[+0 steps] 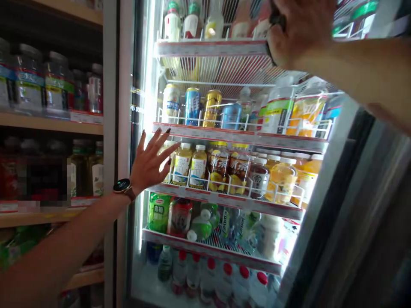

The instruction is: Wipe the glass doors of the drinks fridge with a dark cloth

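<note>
I face an open drinks fridge point(212, 48) with several lit wire shelves. My left hand point(150, 160), a watch on its wrist, is spread open in front of the third shelf, closest to the small yellow-labelled bottles point(190, 164). My right hand point(297, 30) reaches up to the top shelf, its fingers curled around a dark object point(276, 19) that I cannot make out. Cans point(202, 107) and juice bottles point(306, 110) stand on the second shelf.
The fridge door point(353, 201) hangs open on the right. Wooden store shelves point(51, 124) with bottles stand to the left of the fridge frame. Red-capped bottles point(208, 276) fill the bottom level, and green bottles point(180, 216) lie on the shelf above.
</note>
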Demonstrator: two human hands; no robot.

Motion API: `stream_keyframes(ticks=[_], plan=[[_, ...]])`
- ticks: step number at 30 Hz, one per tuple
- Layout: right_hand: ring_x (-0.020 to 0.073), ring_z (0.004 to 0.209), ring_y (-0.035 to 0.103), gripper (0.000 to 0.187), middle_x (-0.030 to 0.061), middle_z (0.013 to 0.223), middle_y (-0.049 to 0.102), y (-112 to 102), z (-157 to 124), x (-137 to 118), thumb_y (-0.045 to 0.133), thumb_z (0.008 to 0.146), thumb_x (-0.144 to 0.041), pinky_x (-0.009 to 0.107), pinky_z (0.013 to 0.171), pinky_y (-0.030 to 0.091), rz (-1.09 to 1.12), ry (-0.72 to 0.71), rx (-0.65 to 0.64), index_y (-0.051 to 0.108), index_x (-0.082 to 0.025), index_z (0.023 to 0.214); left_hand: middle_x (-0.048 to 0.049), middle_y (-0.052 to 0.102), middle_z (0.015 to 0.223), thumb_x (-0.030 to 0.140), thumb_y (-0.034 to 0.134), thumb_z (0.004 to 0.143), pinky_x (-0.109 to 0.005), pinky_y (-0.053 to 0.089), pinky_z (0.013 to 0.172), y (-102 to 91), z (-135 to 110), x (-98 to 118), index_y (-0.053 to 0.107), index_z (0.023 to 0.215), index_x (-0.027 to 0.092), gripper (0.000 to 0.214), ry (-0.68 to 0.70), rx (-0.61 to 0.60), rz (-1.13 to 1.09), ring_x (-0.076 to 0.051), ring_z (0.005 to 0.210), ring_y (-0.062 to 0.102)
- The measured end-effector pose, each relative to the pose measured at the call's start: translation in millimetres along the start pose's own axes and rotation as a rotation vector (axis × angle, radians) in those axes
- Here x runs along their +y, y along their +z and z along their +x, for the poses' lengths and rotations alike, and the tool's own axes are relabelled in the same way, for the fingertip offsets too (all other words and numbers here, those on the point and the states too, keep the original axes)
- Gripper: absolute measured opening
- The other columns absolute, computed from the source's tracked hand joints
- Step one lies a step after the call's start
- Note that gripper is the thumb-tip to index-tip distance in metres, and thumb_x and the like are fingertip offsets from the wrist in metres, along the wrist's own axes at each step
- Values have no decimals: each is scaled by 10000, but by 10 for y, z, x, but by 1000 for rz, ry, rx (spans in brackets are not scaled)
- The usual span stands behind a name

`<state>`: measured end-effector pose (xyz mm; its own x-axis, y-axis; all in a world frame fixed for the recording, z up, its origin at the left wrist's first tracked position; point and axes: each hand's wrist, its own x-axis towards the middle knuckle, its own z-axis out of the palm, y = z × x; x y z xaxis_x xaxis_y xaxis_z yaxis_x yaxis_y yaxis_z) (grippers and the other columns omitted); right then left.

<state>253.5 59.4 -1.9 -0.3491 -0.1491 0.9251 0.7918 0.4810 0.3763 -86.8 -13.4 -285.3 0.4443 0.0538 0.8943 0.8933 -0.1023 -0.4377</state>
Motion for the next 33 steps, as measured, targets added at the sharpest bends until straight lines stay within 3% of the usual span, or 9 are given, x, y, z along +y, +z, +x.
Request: stream_keyframes(ticks=[4,9,13,16,19,23,26,29,33], plan=[[386,1595,235,657,185,1711,280,235,236,-662,451,984,-302,724,1241,147,-31,130,9,356,-106,1604,-90,341,1689,298,481,982,-600,185,1307,24,-55,26,344,1603,271,636,-122,99,-24,-299,1604,241],[344,1606,233,649,102,1713,320,687,-17,-1698,528,941,-269,683,1302,108,139,-213,-81,412,-199,1576,-126,452,1608,273,457,1001,-551,245,1296,35,-97,7,319,1604,242,619,-204,205,-73,-280,1574,319],[323,1601,245,658,103,1708,334,767,-621,-2026,535,928,-269,660,1308,91,226,-491,-125,408,-193,1569,-164,406,1613,293,458,1011,-562,234,1296,32,-128,4,341,1577,208,585,-257,314,-101,-299,1589,272],[298,1600,252,671,82,1705,347,604,-920,-1802,550,925,-277,611,1317,134,207,-691,-238,405,-205,1576,-155,377,1633,281,511,999,-581,219,1299,32,-127,-14,309,1596,244,632,-219,252,-45,-312,1600,244],[289,1602,251,690,45,1709,343,320,-886,-1089,561,918,-286,606,1310,180,154,-654,-270,395,-271,1588,-120,322,1681,264,543,992,-587,220,1301,-6,-72,-28,250,1627,316,702,-125,129,10,-320,1600,248],[355,1603,228,684,91,1720,304,-100,-615,207,480,933,-284,720,1245,207,23,-208,-145,364,-248,1606,-69,248,1727,252,545,988,-615,187,1308,-85,2,88,215,1645,384,748,1,6,17,-339,1600,239],[393,1597,231,673,145,1714,296,-248,-602,774,415,943,-295,760,1212,222,-89,182,-32,363,-198,1608,-32,223,1735,293,536,990,-622,166,1315,-43,-37,311,208,1646,410,742,19,-35,-33,-338,1604,222],[397,1591,253,674,134,1711,307,-207,-879,621,394,948,-309,771,1208,239,-131,295,58,351,-219,1615,-49,218,1734,407,540,996,-623,126,1323,74,-137,540,218,1650,383,730,-17,-24,-101,-347,1605,211],[336,1626,172,734,75,1745,231,-72,-1653,-320,441,953,-326,674,1292,202,-107,-92,-146,245,-257,1658,-52,262,1719,389,559,987,-618,130,1326,163,-235,645,263,1637,393,714,4,-21,-97,-328,1597,242]])
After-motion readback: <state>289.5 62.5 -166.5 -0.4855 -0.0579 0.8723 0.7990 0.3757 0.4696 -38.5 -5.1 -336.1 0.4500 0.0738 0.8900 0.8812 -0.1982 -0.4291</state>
